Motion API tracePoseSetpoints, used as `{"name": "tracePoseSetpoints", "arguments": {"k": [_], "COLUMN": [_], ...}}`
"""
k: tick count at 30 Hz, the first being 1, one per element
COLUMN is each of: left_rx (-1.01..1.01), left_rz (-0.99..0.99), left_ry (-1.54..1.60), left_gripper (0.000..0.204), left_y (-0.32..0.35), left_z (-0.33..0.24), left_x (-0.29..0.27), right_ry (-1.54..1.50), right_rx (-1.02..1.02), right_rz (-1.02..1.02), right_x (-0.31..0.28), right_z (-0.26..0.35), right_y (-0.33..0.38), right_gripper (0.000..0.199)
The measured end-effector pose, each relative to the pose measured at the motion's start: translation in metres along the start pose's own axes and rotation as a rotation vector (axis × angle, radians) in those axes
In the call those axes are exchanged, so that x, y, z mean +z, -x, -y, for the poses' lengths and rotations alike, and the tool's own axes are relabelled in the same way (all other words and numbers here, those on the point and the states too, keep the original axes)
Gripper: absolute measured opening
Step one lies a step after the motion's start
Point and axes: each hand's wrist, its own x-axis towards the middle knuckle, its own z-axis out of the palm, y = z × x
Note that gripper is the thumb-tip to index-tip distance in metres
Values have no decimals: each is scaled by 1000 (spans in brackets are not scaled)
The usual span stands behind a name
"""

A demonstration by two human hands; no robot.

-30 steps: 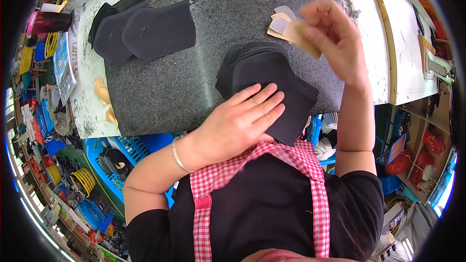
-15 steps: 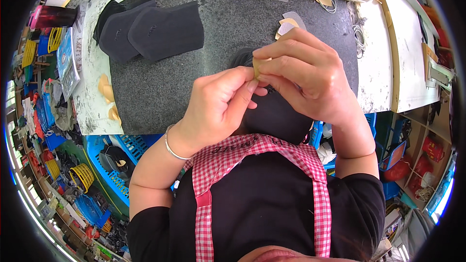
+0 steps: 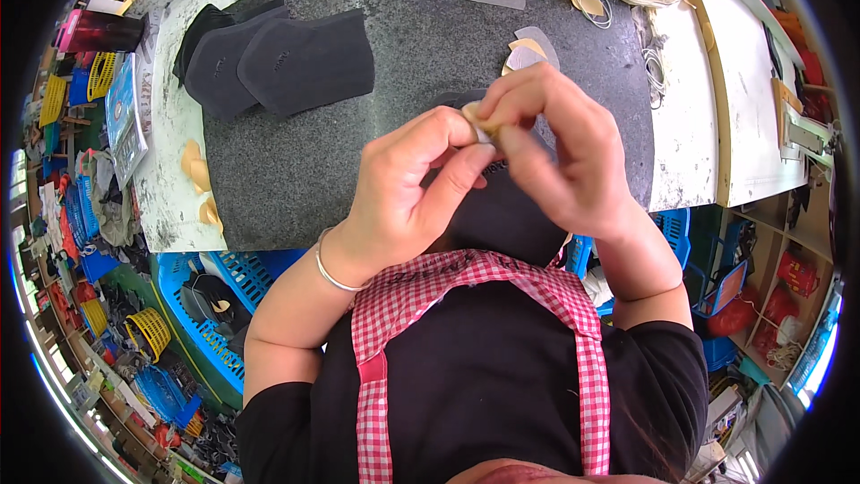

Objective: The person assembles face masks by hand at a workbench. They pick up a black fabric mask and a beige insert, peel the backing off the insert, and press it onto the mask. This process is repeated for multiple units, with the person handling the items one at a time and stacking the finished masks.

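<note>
Both hands raised together over counter (image 3: 358, 152). Left hand (image 3: 408, 193) and right hand (image 3: 560, 157) pinch small tan patch (image 3: 473, 116) between fingertips, apparently peeling it apart. Dark piece (image 3: 506, 215) lies just beneath hands. Next move calls for steady fingertip grip.

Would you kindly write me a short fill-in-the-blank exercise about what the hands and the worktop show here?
1. Both hands pinch one small ____ -coloured piece between their fingertips.
2. The left hand wears a thin ____ at the wrist.
3. A stack of dark foam pieces lies on the grey stone slab, to the person's ____.
4. The right hand is held over a ____ piece at the slab's near edge.

Missing words: tan; bracelet; left; black
</note>
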Motion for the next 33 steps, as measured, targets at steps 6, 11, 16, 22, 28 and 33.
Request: {"name": "tracePoseSetpoints", "arguments": {"k": [6, 11, 16, 22, 28, 33], "left_rx": [99, 679, 609, 553, 525, 462], "left_rz": [-291, -70, 3, 185, 132, 194], "left_ry": [-178, -907, -822, -948, -1003, -928], "left_gripper": [7, 19, 36, 22, 18, 18], "left_y": [-1, 0, 19, 50, 52, 44], "left_z": [-5, -9, 2, 32, 30, 28], "left_x": [-40, -6, 1, 0, 4, 2], "right_ry": [-513, -271, -221, -257, -28, 543], "right_rx": [255, 430, 717, 801, 614, 222], "right_rz": [821, 52, -5, 281, 331, 385], "right_x": [-95, -26, -37, -41, -24, -11], "right_z": [-14, 25, 17, -16, -22, -24], "right_y": [14, 27, 15, 21, 13, 13], "right_gripper": [24, 43, 12, 12, 13, 40]}}
